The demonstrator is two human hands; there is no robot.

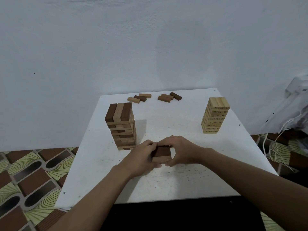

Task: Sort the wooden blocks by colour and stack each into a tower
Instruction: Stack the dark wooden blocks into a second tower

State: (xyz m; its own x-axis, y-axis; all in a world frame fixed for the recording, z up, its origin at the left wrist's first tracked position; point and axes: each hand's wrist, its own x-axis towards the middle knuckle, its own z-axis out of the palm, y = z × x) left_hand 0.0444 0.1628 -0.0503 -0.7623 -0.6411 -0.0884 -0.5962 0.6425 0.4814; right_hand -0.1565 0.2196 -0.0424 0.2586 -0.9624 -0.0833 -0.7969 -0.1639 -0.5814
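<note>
A small stack of blocks [161, 155], dark brown on top and pale wood below, stands near the middle of the white table [183, 180]. My left hand [141, 157] grips its left side and my right hand [178, 152] grips its right side, fingers curled round it. Behind and to the left rises a mixed tower [121, 127] of dark and pale blocks. A pale tower with printed numbers [215, 115] stands at the right. Several loose blocks [139, 98] lie at the far edge, with another loose group [169, 97] beside them.
A pale wall rises right behind the table. Patterned floor tiles [33, 177] lie left and right. A plastic bag with white string [293, 114] sits off the table's right side. The table's near edge drops to a dark gap.
</note>
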